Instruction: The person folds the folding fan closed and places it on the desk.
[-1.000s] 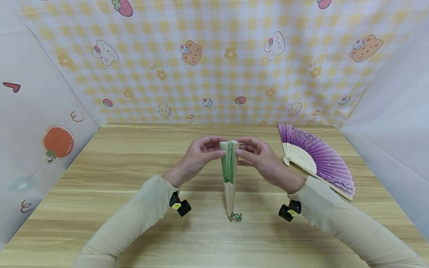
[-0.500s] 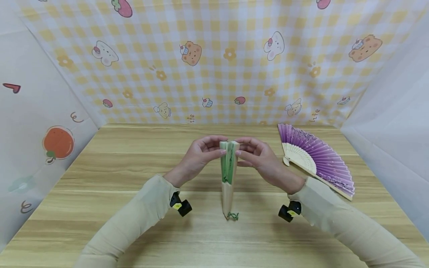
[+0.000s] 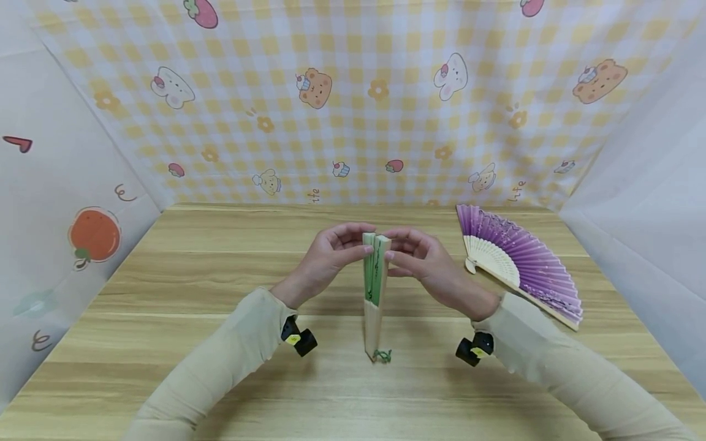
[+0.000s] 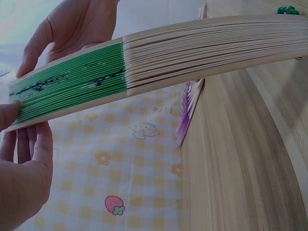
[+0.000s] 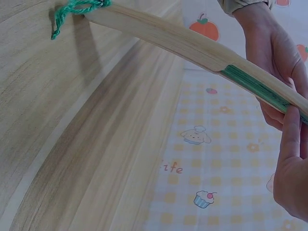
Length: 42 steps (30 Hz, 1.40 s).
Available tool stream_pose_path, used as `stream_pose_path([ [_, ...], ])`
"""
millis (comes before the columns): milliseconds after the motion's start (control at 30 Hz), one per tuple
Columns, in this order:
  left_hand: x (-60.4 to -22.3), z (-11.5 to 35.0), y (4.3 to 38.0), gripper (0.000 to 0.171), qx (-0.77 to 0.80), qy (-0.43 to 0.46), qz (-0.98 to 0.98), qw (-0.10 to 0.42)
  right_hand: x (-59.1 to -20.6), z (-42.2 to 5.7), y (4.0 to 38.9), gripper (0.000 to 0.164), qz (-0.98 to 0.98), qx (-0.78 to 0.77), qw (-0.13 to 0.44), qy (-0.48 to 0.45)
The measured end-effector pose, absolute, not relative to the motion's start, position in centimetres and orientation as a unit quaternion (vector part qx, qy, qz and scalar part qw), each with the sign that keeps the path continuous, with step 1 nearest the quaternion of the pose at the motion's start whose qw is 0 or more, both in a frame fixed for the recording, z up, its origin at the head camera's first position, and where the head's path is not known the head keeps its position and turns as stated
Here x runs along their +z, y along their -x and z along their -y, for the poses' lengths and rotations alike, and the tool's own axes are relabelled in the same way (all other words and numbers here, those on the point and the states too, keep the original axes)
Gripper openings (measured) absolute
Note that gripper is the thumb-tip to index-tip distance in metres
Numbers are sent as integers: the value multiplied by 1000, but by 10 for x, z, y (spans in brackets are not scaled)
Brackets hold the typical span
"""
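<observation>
A nearly folded green hand fan stands upright between my hands, with its pale ribs packed together low down. My left hand pinches its upper left side between thumb and fingers. On the upper right side my right hand does the same, thumb on the near face. A narrow split shows between the two halves at the top. From the pivot end, down at the tabletop, hangs a green cord. Dark printed marks cross the green pleats in the left wrist view.
A purple folding fan lies spread on the wooden table at the right, beyond my right forearm. Behind the table hangs a yellow checked cloth, and pale sheets stand at both sides.
The halves of the green fan have come closer together and its gap has narrowed. Its lower end has shifted slightly left. My right hand has moved a little left; my left hand is nearly still.
</observation>
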<state>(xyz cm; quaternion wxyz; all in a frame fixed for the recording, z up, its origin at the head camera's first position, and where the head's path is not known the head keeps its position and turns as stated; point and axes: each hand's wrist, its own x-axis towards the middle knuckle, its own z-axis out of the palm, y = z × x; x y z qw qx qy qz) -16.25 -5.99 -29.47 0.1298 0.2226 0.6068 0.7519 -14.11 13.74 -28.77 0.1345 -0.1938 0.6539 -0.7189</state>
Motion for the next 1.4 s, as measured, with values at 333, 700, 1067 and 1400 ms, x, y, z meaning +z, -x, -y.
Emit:
stream_pose_path([
  [333, -294, 60, 163, 32, 750, -208, -616, 125, -287, -134, 141, 32, -654, -721, 125, 193],
  [700, -294, 62, 164, 33, 750, -189, -622, 121, -289, -126, 144, 32, -647, -735, 124, 162],
  [1067, -297, 70, 169, 32, 749, -171, -632, 97, -296, -112, 156, 33, -641, -748, 112, 130],
  [1400, -304, 81, 179, 36, 745, -122, -650, 90, -303, -96, 170, 30, -643, -748, 123, 108],
])
